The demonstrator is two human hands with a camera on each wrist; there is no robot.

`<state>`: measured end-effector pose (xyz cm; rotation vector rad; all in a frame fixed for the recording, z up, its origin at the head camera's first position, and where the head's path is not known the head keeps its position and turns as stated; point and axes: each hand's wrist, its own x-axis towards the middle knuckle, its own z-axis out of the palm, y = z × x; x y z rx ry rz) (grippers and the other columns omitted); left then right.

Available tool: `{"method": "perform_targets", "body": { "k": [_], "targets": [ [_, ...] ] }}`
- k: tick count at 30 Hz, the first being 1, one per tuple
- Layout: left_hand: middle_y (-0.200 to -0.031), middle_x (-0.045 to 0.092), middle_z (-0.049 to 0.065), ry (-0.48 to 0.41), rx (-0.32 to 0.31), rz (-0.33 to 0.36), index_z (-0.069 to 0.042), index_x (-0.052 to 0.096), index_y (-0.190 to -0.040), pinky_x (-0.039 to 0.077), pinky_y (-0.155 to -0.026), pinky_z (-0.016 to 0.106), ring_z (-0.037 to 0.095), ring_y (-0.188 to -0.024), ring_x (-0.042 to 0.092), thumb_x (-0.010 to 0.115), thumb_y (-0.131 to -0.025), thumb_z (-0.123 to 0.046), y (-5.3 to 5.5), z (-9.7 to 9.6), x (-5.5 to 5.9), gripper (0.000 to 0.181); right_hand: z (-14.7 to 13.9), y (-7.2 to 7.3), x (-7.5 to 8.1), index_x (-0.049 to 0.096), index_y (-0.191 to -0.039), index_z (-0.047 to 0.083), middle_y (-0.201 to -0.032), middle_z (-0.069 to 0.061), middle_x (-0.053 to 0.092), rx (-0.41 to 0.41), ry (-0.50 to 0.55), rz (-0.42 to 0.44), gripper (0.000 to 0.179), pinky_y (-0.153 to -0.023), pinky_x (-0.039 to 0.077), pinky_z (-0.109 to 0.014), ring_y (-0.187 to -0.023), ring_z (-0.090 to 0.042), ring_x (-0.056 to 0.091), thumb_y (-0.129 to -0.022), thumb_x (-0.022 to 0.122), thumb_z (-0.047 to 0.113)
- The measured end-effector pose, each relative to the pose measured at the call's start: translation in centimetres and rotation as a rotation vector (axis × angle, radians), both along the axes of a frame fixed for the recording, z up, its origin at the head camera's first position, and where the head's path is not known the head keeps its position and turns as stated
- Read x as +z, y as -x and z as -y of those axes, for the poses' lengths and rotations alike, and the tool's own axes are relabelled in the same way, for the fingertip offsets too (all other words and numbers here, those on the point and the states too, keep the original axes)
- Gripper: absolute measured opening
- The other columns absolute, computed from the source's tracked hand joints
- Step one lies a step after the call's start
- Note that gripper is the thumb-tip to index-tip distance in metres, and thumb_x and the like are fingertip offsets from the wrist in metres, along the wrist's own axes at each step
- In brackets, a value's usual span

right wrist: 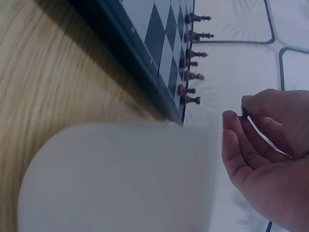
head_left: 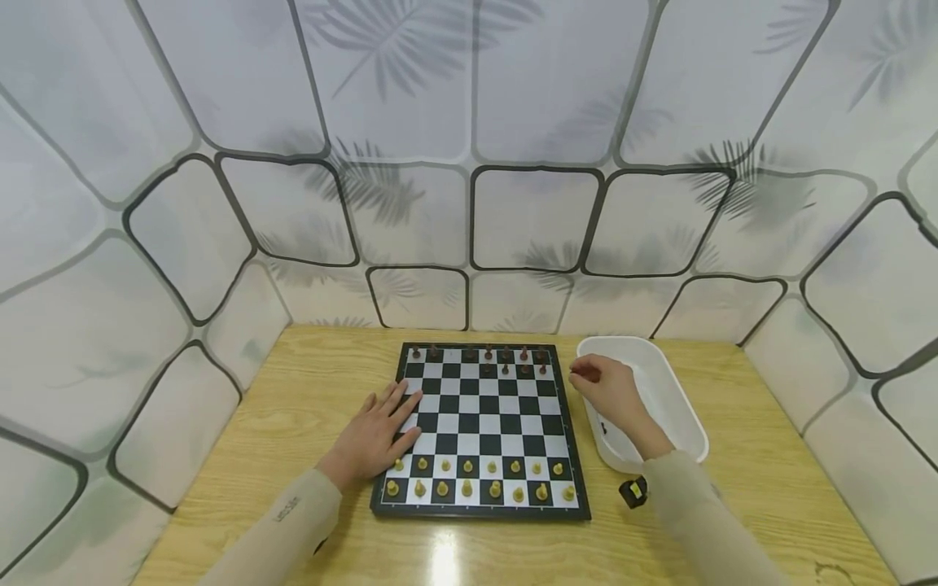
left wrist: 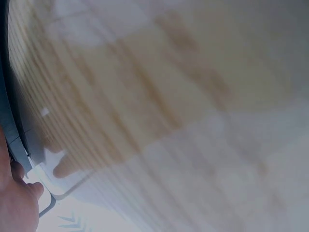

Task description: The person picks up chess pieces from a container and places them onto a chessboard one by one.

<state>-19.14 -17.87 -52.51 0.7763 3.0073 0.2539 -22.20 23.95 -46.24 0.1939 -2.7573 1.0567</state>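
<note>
A black-and-white chessboard (head_left: 469, 404) lies on the table, with two rows of yellow chess pieces (head_left: 466, 487) on the near side and dark reddish pieces (right wrist: 195, 76) along the far side. My left hand (head_left: 374, 433) rests flat with spread fingers over the board's left edge. Just right of the board, my right hand (head_left: 607, 391) is raised over the rim of a white plastic bin (head_left: 670, 382). Its thumb and forefinger pinch a small dark chess piece (right wrist: 244, 112), mostly covered by the fingertips.
A small dark piece (head_left: 604, 427) shows inside the bin, near its left wall. On the table by the bin's near end sits a small black object with a yellow patch (head_left: 633, 491). Patterned walls (head_left: 535, 220) enclose the wooden table (head_left: 322, 366) at the back and sides.
</note>
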Motion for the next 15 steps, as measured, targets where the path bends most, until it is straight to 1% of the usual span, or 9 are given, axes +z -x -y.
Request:
{"method": "perform_targets", "body": {
  "k": [6,9,15],
  "targets": [
    [-0.175,0.021,0.018,0.005,-0.004,-0.023,-0.014,0.033,-0.167,0.026,-0.127,0.067,0.04,-0.162,0.022,0.038,-0.111,-0.054,0.0,0.1,-0.2,0.069,2.5,0.8,0.5,0.074,-0.117,0.001,-0.11,-0.017,0.078,0.035,-0.002,0.024,0.023,-0.088,0.061,-0.049,-0.099,-0.032,0.072,-0.099,0.072,0.015],
    [-0.175,0.021,0.018,0.007,-0.006,-0.025,-0.015,0.032,-0.167,0.024,-0.128,0.067,0.04,-0.162,0.022,0.038,-0.111,-0.055,0.1,0.2,-0.2,0.069,3.8,1.2,0.7,0.074,-0.115,0.002,-0.11,-0.017,0.078,0.064,-0.011,0.011,0.021,-0.086,0.061,-0.049,-0.098,-0.031,0.073,-0.098,0.073,0.014],
    [-0.176,0.019,0.017,0.018,-0.006,-0.012,-0.016,0.031,-0.168,0.02,-0.129,0.066,0.038,-0.163,0.021,0.037,-0.111,-0.056,0.0,0.0,0.0,0.07,6.4,2.3,1.1,0.075,-0.118,0.003,-0.109,-0.013,0.079,0.137,-0.045,-0.008,0.022,-0.083,0.062,-0.047,-0.097,-0.028,0.074,-0.099,0.073,0.015]
  ]
}}
